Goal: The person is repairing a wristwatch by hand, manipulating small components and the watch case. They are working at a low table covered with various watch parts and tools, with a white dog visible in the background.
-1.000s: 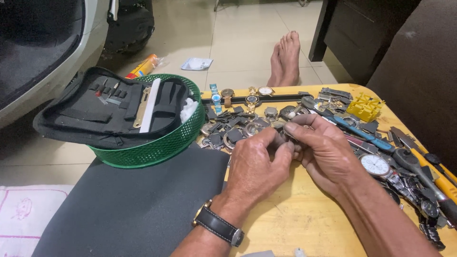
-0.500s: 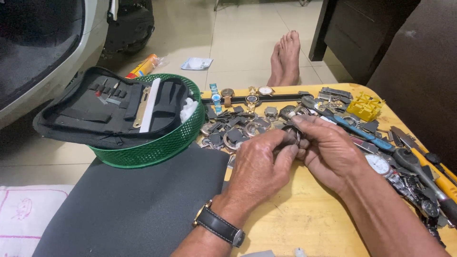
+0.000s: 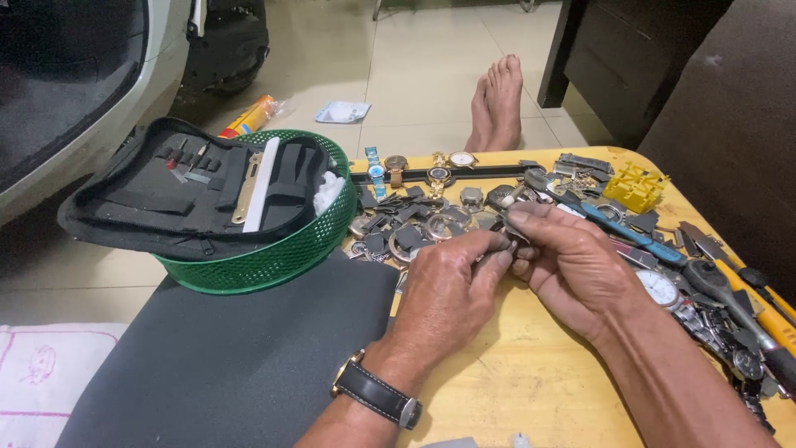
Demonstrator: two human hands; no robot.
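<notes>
Fabric with a pink line drawing fills the lower left corner of the frame, and beside it a dark grey mat runs along the bottom toward the centre. Above the mat, left of centre, a green plastic basket carries an open black tool pouch laid across its rim. Near the centre the left hand, a black-strapped wristwatch on its wrist, is curled nearly closed, thumb and fingers pinching a small metal watch part; what kind of part it is cannot be told. The part sits between the two hands, just above the round yellow wooden table and in front of a heap of watch cases and dials. Touching it from the right, the right hand is also half closed, fingertips meeting those of the left around the same piece. Beyond the hands, at upper centre, two bare feet rest on the tiled floor. Further right lie a blue-handled tool, a white-faced watch by the right wrist, a yellow plastic holder, and a yellow-handled tool at the right edge.
</notes>
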